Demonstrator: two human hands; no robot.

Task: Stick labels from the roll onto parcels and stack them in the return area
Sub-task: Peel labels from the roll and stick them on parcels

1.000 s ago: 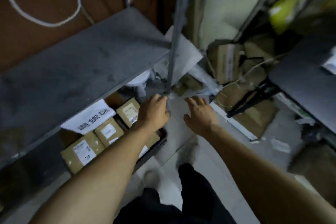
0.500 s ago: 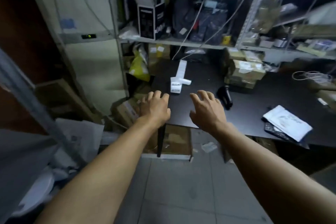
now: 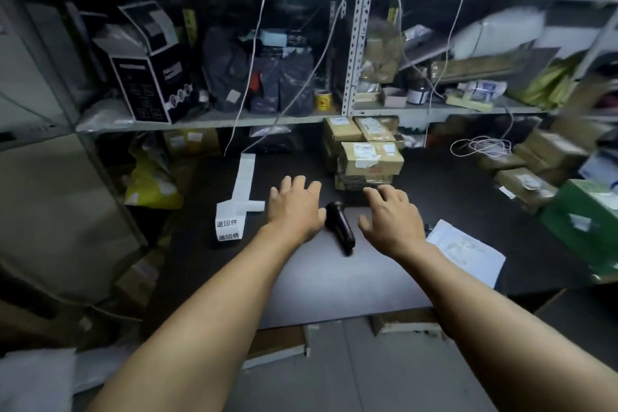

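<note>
Reaching, perhaps: empty left hand (image 3: pixel 294 207), right hand (image 3: pixel 391 217)

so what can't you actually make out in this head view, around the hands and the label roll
- Small print on the labels of the stacked parcels: too small and blurred.
- Underside of the left hand and right hand: hidden by their own backs, so contact with the table is unclear.
- Label roll: how much remains can't be judged.
- Black handheld device: its type is unclear, dark against the table.

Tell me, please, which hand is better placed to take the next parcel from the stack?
Right, probably: the right hand hangs open just before the parcel stack; the left hand sits nearer the labels.
</note>
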